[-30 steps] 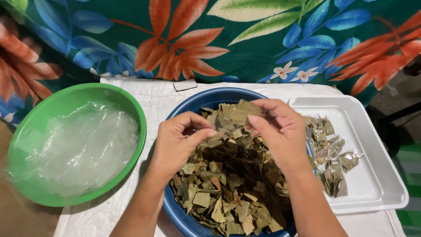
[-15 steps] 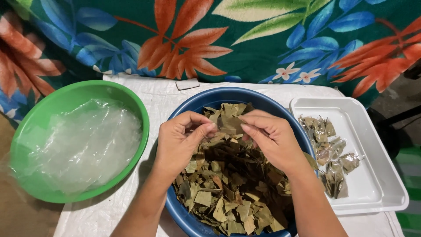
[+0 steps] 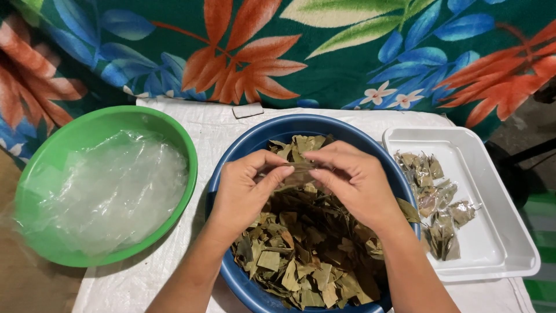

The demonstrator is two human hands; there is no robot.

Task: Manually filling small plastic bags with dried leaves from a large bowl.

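A blue bowl (image 3: 249, 145) in the middle holds a heap of dried leaves (image 3: 307, 255). My left hand (image 3: 246, 188) and my right hand (image 3: 356, 182) meet above the bowl's far half. Both pinch one small leaf piece (image 3: 296, 173) between thumbs and fingertips. To the left stands a green bowl (image 3: 55, 142) filled with clear plastic wrappers (image 3: 110, 191). On the right, a white tray (image 3: 498, 232) carries several small wrapped leaf packets (image 3: 437, 203).
A white cloth (image 3: 202, 124) covers the table under the bowls and tray. Behind it hangs a fabric with large orange, blue and green leaf prints (image 3: 278, 52). A small flat tag (image 3: 248, 110) lies on the cloth behind the blue bowl.
Both hands have drawn closer together over the bowl and now pinch the same leaf piece. The view has shifted slightly.
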